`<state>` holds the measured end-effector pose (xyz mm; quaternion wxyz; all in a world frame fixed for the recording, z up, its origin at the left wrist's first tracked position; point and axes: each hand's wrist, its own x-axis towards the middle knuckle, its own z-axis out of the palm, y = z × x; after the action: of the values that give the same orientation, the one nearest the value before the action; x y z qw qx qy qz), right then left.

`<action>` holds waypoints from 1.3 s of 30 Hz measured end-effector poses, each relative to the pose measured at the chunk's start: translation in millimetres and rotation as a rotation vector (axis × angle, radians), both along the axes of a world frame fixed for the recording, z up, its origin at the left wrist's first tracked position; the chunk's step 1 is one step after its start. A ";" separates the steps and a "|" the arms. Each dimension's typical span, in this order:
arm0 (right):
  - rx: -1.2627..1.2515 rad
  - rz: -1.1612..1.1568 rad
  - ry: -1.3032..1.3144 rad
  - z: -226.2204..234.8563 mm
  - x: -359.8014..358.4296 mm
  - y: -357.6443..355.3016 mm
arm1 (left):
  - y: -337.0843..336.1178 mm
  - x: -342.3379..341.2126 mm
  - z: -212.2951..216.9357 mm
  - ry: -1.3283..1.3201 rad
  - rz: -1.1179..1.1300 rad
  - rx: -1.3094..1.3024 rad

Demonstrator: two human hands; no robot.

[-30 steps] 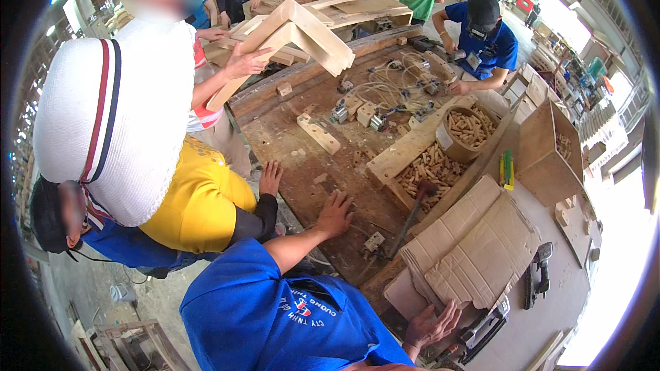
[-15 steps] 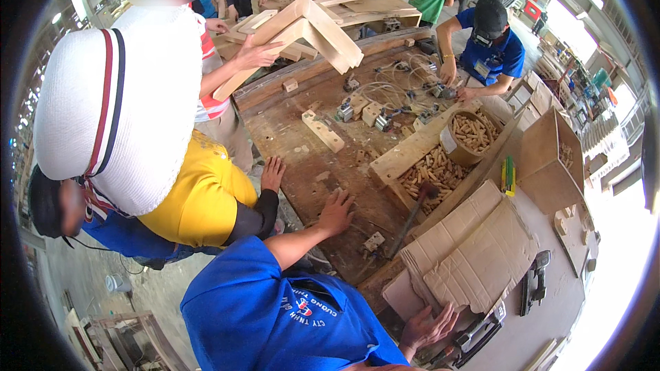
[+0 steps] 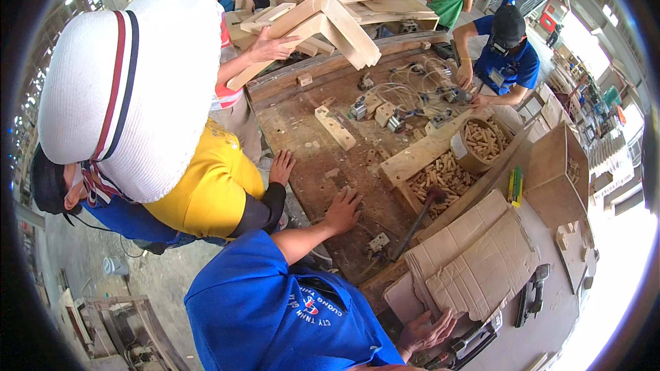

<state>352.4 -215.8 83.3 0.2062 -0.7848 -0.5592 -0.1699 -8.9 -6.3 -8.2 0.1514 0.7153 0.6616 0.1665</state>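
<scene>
My left hand (image 3: 344, 209) lies flat with spread fingers on the worn wooden workbench (image 3: 309, 137), beside a small metal fitting (image 3: 377, 243) and a hammer (image 3: 421, 216). My right hand (image 3: 425, 333) rests open on the edge of a cardboard sheet (image 3: 474, 268), just left of a black nail gun (image 3: 474, 343). Neither hand holds anything. My blue shirt (image 3: 275, 316) fills the lower middle of the view.
A person in a white hat (image 3: 130, 82) and yellow top leans a hand (image 3: 280, 167) on the bench. Another person's hand (image 3: 271, 47) lifts a pale wooden frame (image 3: 323, 24). A tray (image 3: 440, 175) and a bucket (image 3: 481, 141) hold wooden dowels. A blue-shirted worker (image 3: 505, 62) handles hoses.
Both my hands have stayed where they were. The person at the far side has shifted the wooden frame slightly, and the blue-shirted worker has leaned further over the bench.
</scene>
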 end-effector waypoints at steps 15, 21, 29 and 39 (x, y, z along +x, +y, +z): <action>-0.015 -0.005 0.018 -4.5 2.7 0.1 | 0.0 0.1 -0.8 0.021 0.017 -0.008; -0.008 0.002 0.021 -3.4 1.9 -0.7 | 0.7 0.0 -0.3 -0.005 0.015 0.001; -0.006 -0.015 -0.003 -0.7 0.0 1.1 | 2.6 0.4 0.6 0.009 -0.003 -0.041; 0.013 -0.015 -0.005 -0.8 0.0 1.9 | 3.1 -0.4 0.4 -0.006 -0.008 -0.061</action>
<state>352.4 -214.0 82.6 0.2086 -0.7871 -0.5528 -0.1771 -9.3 -3.2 -7.8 0.1760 0.7124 0.6631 0.1478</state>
